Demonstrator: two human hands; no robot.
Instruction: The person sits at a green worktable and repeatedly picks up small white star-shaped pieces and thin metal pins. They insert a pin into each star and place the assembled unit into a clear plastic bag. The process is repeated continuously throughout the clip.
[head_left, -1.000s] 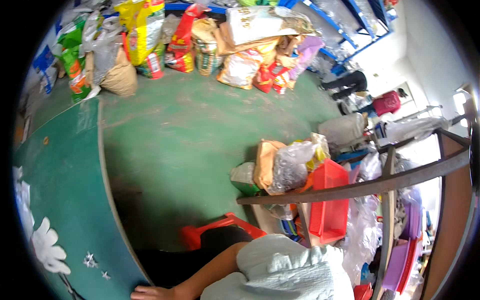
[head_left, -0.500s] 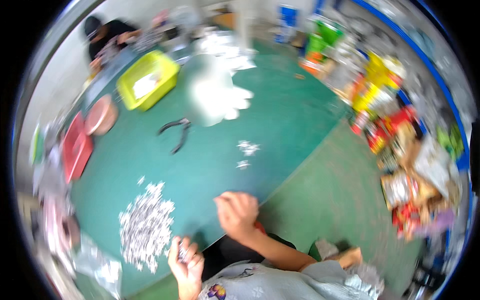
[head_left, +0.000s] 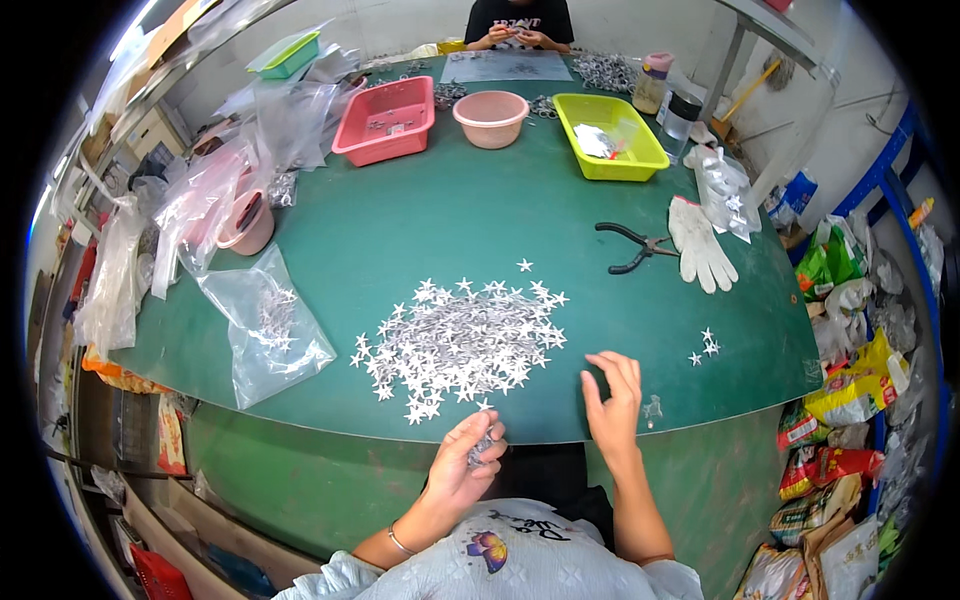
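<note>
Silvery-white, small star-shaped pieces (head_left: 460, 335) lie in a broad, loose pile on the near middle of a large green-topped table (head_left: 400, 215), with a few strays just outside it. The person's left hand (head_left: 462, 465), at the near edge of the pile, has its fingers curled closed around a small cluster of the same pieces. One piece shows at the thumb tip; whether it is pinched or lying on the tabletop I cannot tell. The right hand (head_left: 615, 395) is over the near table edge, right of the pile, thumb spread apart from loosely bent fingers, with nothing visible between them.

Left of the pile lies a clear plastic bag (head_left: 255, 345) with similar pieces inside. Farther right are black-handled metal pliers (head_left: 627, 248), their handles spread, just beside a white knitted glove (head_left: 703, 245). Toward the far side stand a pinkish-red rectangular plastic tray (head_left: 388, 148), a pale pink round bowl (head_left: 490, 134) and a yellow-green rectangular basket (head_left: 620, 170).
</note>
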